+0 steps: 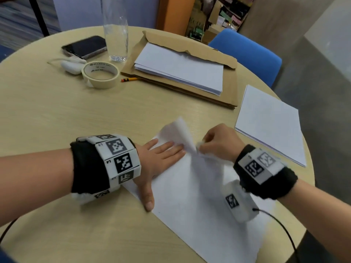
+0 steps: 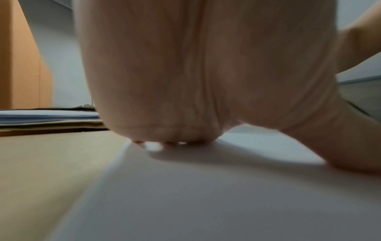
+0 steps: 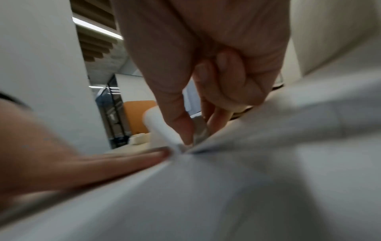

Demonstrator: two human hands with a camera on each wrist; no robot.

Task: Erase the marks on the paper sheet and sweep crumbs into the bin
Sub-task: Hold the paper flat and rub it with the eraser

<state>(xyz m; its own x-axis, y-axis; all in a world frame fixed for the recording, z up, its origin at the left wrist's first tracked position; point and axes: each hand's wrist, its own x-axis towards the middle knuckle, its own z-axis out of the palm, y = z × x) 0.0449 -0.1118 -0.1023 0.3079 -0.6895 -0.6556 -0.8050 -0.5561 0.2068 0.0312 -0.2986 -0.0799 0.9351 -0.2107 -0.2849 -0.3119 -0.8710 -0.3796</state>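
Observation:
A white paper sheet (image 1: 190, 202) lies on the round wooden table (image 1: 57, 120) in front of me. Its far corner (image 1: 180, 130) buckles upward between my hands. My left hand (image 1: 165, 151) presses flat on the sheet's left side, fingers straight and thumb spread toward me. My right hand (image 1: 204, 147) pinches a small white eraser (image 1: 199, 144) and holds it down on the buckled paper. In the right wrist view the eraser (image 3: 158, 128) sits between thumb and fingers against the creased sheet (image 3: 226, 195), just past my left hand's fingertips (image 3: 156, 156). No marks or crumbs can be made out. No bin is in view.
At the back lie a paper stack (image 1: 180, 69) on a brown envelope (image 1: 190, 44), a pencil (image 1: 130, 79), a tape roll (image 1: 100, 76), a phone (image 1: 85, 46), a clear bottle (image 1: 115, 29) and a white case (image 1: 71, 66). Another paper stack (image 1: 271, 124) lies right, near a blue chair (image 1: 247, 52).

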